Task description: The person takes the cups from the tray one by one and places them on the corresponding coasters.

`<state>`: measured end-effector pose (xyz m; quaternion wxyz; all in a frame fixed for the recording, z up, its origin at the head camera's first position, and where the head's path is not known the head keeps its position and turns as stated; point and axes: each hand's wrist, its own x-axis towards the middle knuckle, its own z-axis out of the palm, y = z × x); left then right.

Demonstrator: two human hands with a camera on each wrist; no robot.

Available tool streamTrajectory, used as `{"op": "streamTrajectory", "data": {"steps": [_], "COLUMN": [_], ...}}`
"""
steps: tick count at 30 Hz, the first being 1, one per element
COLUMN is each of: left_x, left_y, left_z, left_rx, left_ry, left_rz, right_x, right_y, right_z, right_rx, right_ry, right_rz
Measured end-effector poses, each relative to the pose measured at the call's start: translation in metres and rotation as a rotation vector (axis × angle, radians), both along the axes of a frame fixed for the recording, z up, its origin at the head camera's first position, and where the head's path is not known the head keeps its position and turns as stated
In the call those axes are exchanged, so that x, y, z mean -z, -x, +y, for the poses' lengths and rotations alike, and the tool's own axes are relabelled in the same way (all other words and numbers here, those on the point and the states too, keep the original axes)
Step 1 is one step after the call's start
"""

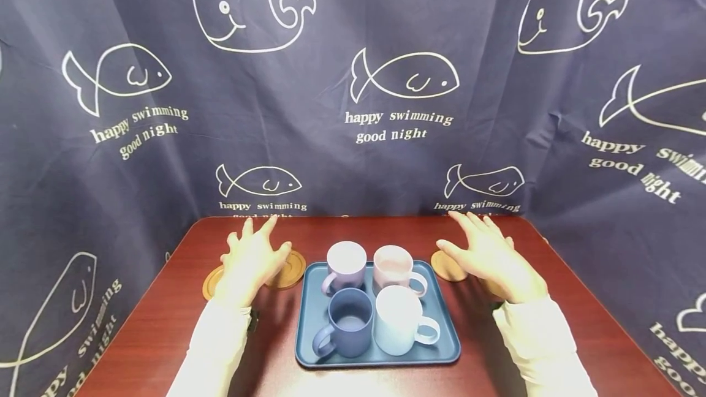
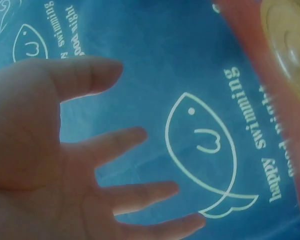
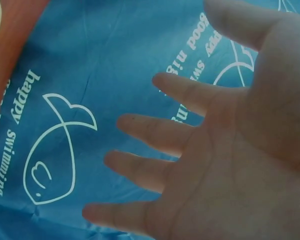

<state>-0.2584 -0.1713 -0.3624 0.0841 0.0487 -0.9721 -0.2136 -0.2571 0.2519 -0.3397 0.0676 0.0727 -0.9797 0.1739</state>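
My left hand (image 1: 250,260) hovers over the left side of the table with its fingers spread, holding nothing. Beneath and beside it lie two round wooden coasters, one coaster (image 1: 291,271) to its right and another coaster (image 1: 212,282) partly hidden at its left. On the right, my right hand (image 1: 491,255) is likewise spread and holds nothing. A coaster (image 1: 448,266) shows by its thumb, and another coaster (image 1: 494,287) is mostly covered by the hand. Between the hands, a blue tray (image 1: 380,357) carries a purple mug (image 1: 347,265), a pink mug (image 1: 393,267), a dark blue mug (image 1: 353,329) and a light blue mug (image 1: 396,323).
The tray stands on a reddish-brown wooden table (image 1: 149,336). A dark blue curtain (image 1: 331,158) with white fish and whale drawings hangs behind the table and along both sides. Mug handles stick out left and right within the tray.
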Motion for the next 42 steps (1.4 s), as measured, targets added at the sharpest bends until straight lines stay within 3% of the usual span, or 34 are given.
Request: {"op": "streamTrajectory", "data": {"steps": [8,23,35,42], "left_x": [0.017,0.034,0.057,0.068], "left_y": [0.011,0.024,0.036,0.034], "left_z": [0.005,-0.001,0.007,0.007], "left_rx": [0.018,0.045,0.072,0.072], "left_ry": [-0.018,-0.036,0.045,0.049], "left_rz": [-0.03,-0.109,-0.091,-0.086], "right_x": [0.008,0.005,0.005,0.014], "right_y": [0.011,0.01,0.006,0.004], "right_z": [0.003,0.001,0.008,0.008], "right_rx": [0.003,-0.017,-0.019,-0.044], "right_ry": [0.011,-0.015,-0.002,0.013], "right_rz": [-0.021,-0.062,-0.076,-0.052]}}
